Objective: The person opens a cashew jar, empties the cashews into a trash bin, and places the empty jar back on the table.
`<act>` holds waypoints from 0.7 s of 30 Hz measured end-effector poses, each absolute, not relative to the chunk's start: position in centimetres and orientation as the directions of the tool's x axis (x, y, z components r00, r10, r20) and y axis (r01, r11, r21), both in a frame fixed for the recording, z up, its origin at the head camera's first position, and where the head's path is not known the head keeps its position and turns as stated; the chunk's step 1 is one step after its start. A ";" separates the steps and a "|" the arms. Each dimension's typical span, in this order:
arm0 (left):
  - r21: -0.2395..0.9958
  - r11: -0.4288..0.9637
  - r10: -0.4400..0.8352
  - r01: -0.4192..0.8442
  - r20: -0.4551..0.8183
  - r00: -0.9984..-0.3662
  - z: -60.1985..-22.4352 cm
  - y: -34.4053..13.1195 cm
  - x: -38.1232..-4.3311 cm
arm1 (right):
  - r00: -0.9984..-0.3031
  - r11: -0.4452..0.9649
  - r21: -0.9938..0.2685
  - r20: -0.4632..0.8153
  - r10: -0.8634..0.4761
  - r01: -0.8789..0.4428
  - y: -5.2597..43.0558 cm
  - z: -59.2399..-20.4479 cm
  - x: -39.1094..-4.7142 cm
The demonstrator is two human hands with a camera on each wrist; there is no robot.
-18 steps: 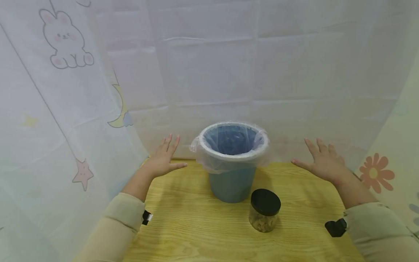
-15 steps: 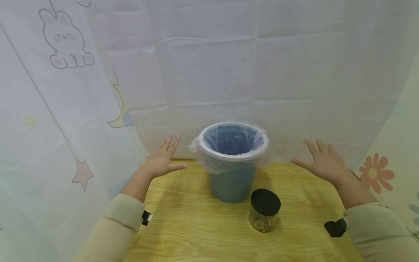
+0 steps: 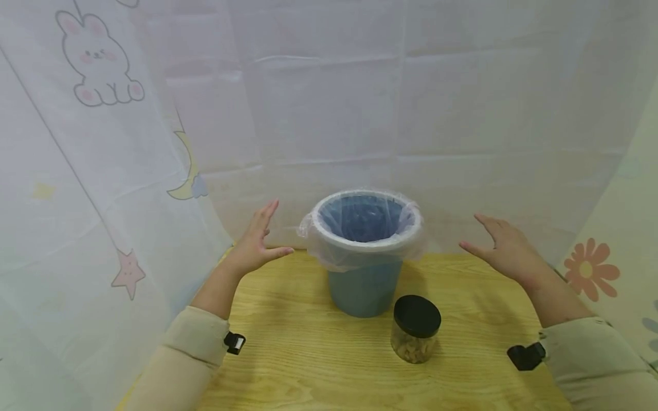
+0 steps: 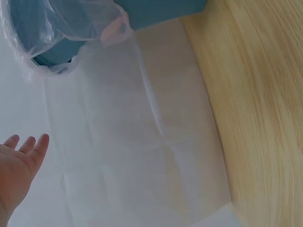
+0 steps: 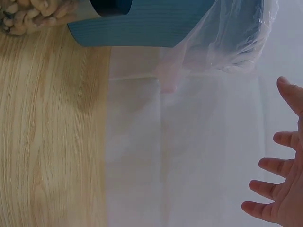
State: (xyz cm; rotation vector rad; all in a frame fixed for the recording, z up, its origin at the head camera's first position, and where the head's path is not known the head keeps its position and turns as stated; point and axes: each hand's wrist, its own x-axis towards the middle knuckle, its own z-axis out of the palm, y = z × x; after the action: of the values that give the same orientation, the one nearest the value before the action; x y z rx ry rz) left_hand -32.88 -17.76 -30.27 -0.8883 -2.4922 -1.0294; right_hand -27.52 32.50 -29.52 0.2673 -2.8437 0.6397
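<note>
A blue trash bin (image 3: 364, 290) stands toward the back of the wooden table, a thin clear bag (image 3: 339, 258) folded over its white rim. Just in front of it and to the right is a clear jar (image 3: 413, 347) with a black lid (image 3: 417, 317); the right wrist view shows cashew-like nuts (image 5: 40, 13) inside. My left hand (image 3: 255, 242) is held in the air left of the bin, thumb apart from the fingers, touching nothing. On the other side my right hand (image 3: 509, 251) hovers with its fingers extended, apart from both bin and jar.
The wooden table (image 3: 288, 365) ends at a pale hanging sheet (image 3: 329, 114) close behind the bin. Printed sheets also hang at both sides, one with a bunny (image 3: 100, 60), the other with an orange flower (image 3: 591, 269). Each sleeve cuff carries a black strap piece (image 3: 526, 357).
Both hands have turned a little at the wrist, their fingers drawn closer together and more edge-on. The bin and jar stay where they were; the head view has shifted slightly.
</note>
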 end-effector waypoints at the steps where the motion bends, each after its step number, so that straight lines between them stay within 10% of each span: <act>1: 0.552 0.521 0.425 0.651 0.494 -0.759 -30.2 -17.6 -32.8 | -0.961 0.886 -0.406 0.245 -0.131 -0.224 32.4 -29.4 -27.5; 21: 0.759 0.112 0.437 0.641 0.542 -0.718 -28.8 -14.9 -29.4 | -0.953 0.828 -0.481 0.234 -0.195 -0.288 30.5 -29.0 -26.5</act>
State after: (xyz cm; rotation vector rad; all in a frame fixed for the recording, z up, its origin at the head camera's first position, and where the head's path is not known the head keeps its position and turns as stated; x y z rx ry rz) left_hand -29.38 -14.91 -28.84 -1.0823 -2.1986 -1.6582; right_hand -26.50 30.47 -28.96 0.3771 -2.8348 0.7864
